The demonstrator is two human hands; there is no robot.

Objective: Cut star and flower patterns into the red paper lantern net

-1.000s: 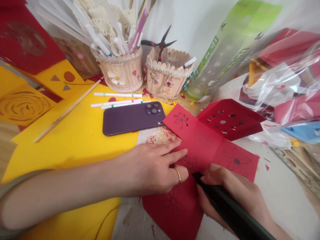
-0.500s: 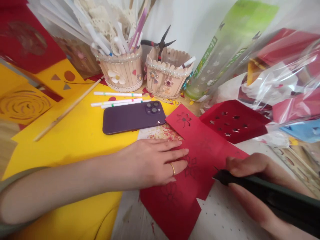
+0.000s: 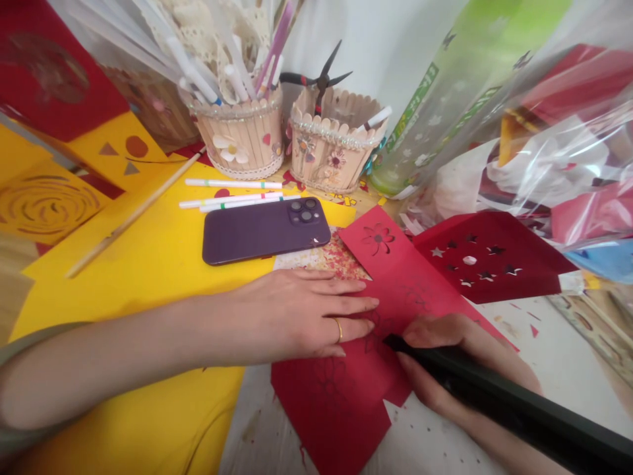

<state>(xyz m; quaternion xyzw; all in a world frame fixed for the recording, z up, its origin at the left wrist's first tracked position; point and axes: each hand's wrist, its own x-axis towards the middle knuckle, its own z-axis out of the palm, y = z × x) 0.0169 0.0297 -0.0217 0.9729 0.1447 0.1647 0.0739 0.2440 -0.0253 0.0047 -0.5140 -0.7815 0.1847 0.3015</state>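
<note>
A sheet of red paper (image 3: pixel 346 422) with drawn flowers and a cut-out flower at its far end lies on a pale, marked surface. My left hand (image 3: pixel 306 316), a ring on one finger, rests flat on this paper with the fingers stretched out. In my right hand (image 3: pixel 455 349) is a black utility knife (image 3: pixel 475 376), held slantwise with its tip at a drawn flower just right of my left fingertips. The blade itself is hard to make out. A red paper piece with star cut-outs (image 3: pixel 494 257) stands behind my right hand.
A purple phone (image 3: pixel 257 231) and several white markers (image 3: pixel 232 185) lie on yellow paper (image 3: pixel 163 257), with a thin wooden stick (image 3: pixel 138 211) at left. Behind stand two stick-sided holders (image 3: pixel 247 132), one with pliers (image 3: pixel 322 82). Plastic-wrapped items (image 3: pixel 558 152) fill the right.
My right hand has moved left with the utility knife, bringing its tip from the paper's right edge to the drawn flower. My left hand stays on the paper, which appears slightly shifted.
</note>
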